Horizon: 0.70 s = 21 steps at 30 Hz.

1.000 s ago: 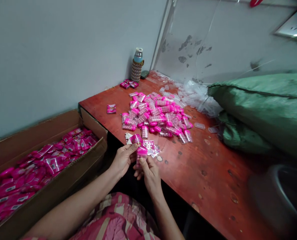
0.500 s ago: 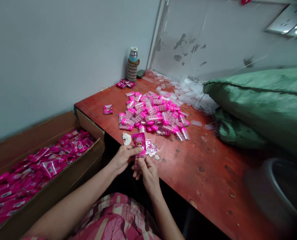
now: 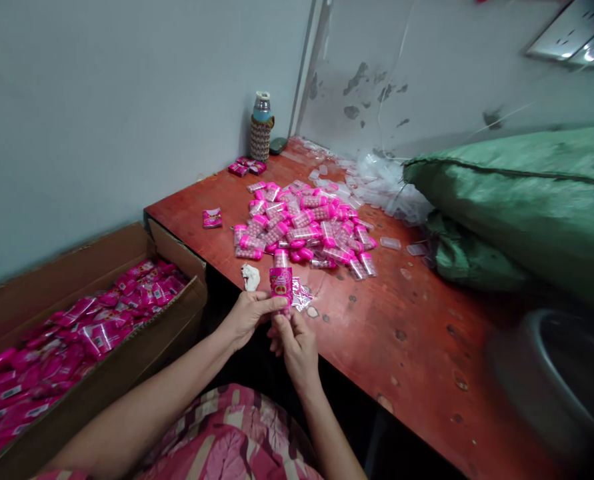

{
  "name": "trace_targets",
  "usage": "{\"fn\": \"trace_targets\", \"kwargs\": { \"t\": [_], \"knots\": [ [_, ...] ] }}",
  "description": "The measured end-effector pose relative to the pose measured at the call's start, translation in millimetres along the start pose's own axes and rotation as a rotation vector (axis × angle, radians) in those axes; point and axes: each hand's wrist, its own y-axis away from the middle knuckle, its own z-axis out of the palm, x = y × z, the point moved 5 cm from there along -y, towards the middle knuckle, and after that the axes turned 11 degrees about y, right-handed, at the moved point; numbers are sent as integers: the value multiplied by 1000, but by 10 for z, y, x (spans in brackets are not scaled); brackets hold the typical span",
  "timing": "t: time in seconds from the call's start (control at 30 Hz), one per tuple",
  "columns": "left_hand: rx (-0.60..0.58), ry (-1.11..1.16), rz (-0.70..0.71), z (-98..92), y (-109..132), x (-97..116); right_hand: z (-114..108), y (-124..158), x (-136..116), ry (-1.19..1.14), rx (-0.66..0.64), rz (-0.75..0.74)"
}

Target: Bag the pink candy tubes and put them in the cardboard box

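At the table's near edge, a pink printed packet (image 3: pixel 281 283) stands upright between the thumb and fingers of my left hand (image 3: pixel 249 319). My right hand (image 3: pixel 299 345) is closed at the packet's lower end, where a bit of a small pink candy bottle shows; most of that bottle is hidden by the packet and fingers. Flat pink-and-silver packets (image 3: pixel 301 295) lie just behind my hands, beside a crumpled white scrap (image 3: pixel 250 277). Beyond them is a heap of clear bottles (image 3: pixel 304 230) with pink caps and pink balls inside.
On the left stands an open cardboard box (image 3: pixel 179 327) of filled pink packets (image 3: pixel 97 327). A flask in a knitted cover (image 3: pixel 260 137) stands at the back of the red table (image 3: pixel 377 347). A green sack (image 3: pixel 517 180) and dark round tub (image 3: pixel 551 380) occupy the right.
The bottle has slid up into the packet; less of it shows below. My right hand has closed up toward the packet's lower end, and the packet has turned more upright.
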Motion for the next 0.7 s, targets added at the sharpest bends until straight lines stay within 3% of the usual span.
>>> {"fn": "trace_targets", "kwargs": {
  "t": [0.1,0.23,0.3,0.5,0.7],
  "knots": [
    [63,-19,58,-16,24,-11,-41,11,-23,104,92,-34],
    [14,-35,34,27,94,-76,45,-4,43,-175,-81,66],
    [-13,-9,17,50,115,-95,52,-3,53,-206,-97,76],
    [78,89,72,7,77,-81,-24,40,28,64,57,-19],
    [-47,47,-46,33,78,-128,95,40,96,-334,-112,114]
  ]
}}
